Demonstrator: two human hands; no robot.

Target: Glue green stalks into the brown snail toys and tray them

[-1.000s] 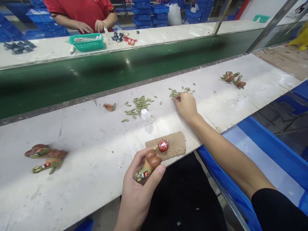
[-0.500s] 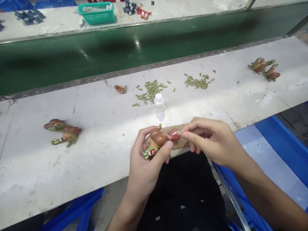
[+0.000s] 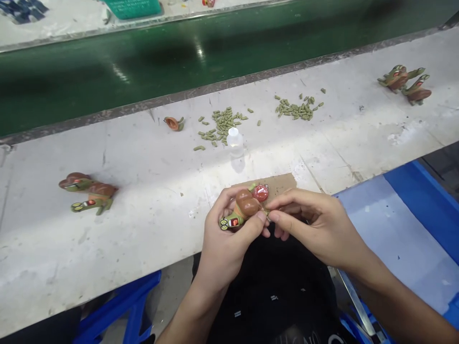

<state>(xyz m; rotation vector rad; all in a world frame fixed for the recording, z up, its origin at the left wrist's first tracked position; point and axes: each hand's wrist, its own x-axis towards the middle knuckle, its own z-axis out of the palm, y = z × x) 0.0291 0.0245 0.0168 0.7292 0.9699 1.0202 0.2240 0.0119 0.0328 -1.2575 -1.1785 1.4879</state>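
Observation:
My left hand (image 3: 229, 234) is wrapped round a green and brown figure (image 3: 246, 203) with big yellow-ringed eyes and a red mouth, which lies on its side. My right hand (image 3: 311, 220) pinches a small green piece (image 3: 266, 213) against the figure's right side, close to my left thumb. Just beyond the figure, a shiny red round object (image 3: 260, 192) rests at a piece of brown cardboard (image 3: 283, 184). A small clear bottle with a white cap (image 3: 234, 139) stands behind my hands.
Two heaps of small green pieces (image 3: 224, 122) (image 3: 296, 110) lie behind the bottle, near a brown shell part (image 3: 174, 123). More figures sit at left (image 3: 96, 193) and far right (image 3: 398, 79). Beyond the green strip (image 3: 143, 71) is a teal basket (image 3: 134, 7).
My right hand has moved from over the red object down to the figure's side, with the small green piece. The figure has shifted slightly right in my left hand, and the view has tilted down.

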